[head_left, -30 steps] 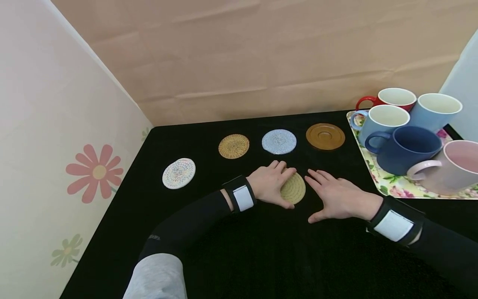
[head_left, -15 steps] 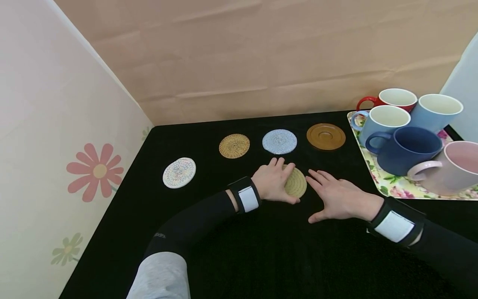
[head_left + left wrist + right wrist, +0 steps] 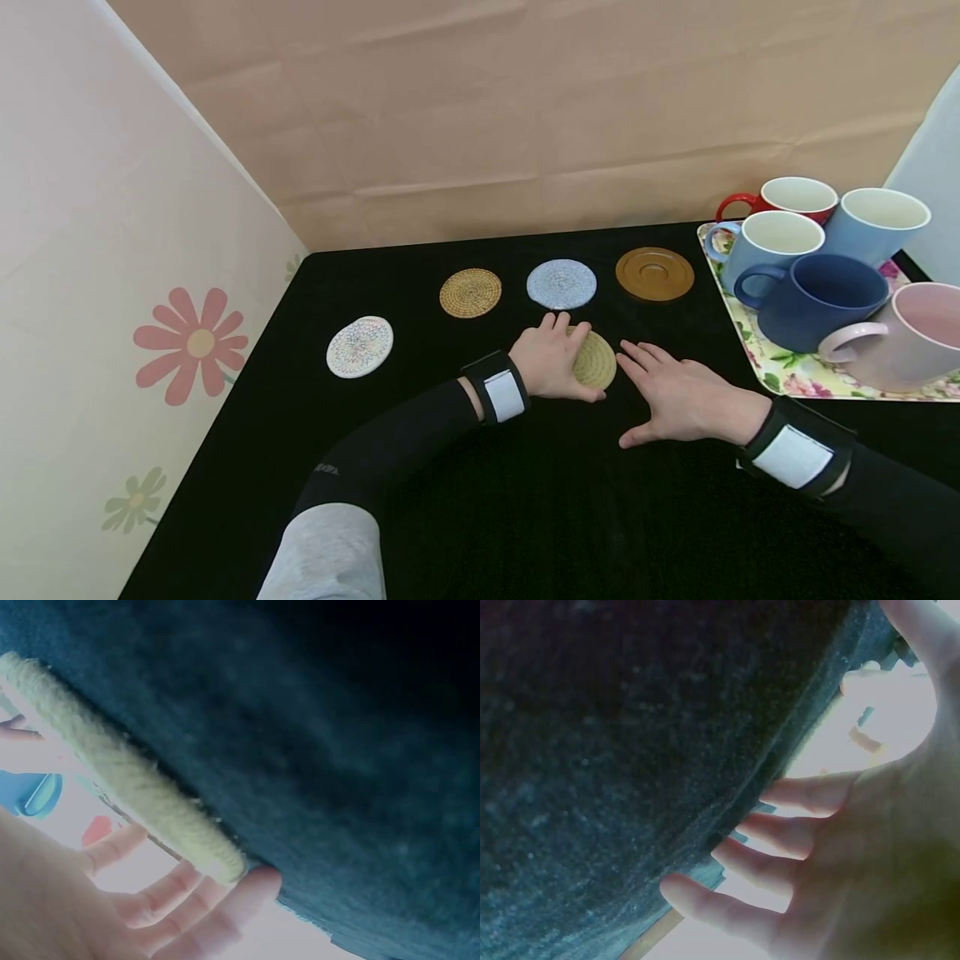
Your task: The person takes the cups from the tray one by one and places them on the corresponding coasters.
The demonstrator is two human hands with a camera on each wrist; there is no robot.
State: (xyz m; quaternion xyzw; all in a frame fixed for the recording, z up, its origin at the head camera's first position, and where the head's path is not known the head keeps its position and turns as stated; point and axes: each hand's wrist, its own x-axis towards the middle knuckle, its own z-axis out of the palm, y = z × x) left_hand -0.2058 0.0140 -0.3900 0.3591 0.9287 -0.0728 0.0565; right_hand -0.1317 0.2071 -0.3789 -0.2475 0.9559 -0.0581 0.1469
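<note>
My left hand (image 3: 551, 360) lies over the left side of a pale yellow-green woven coaster (image 3: 597, 363). The thumb is at its near edge and the index finger at its far edge; the hand hides its left part. In the left wrist view the thick rim of this coaster (image 3: 120, 765) stands out above the dark cloth, with fingers beside it. Just to the coaster's right, my right hand (image 3: 686, 400) rests low on the table, its fingers spread and nothing in its grasp.
Behind the hands lie a tan woven coaster (image 3: 470, 293), a light blue coaster (image 3: 561, 284) and a brown wooden coaster (image 3: 655, 274). A white speckled coaster (image 3: 360, 347) is at left. On the right, a floral tray (image 3: 806, 383) holds several mugs, including a dark blue mug (image 3: 817, 304).
My left hand and the yellow-green coaster have shifted a little away from me and slightly right. The right hand has stayed almost still.
</note>
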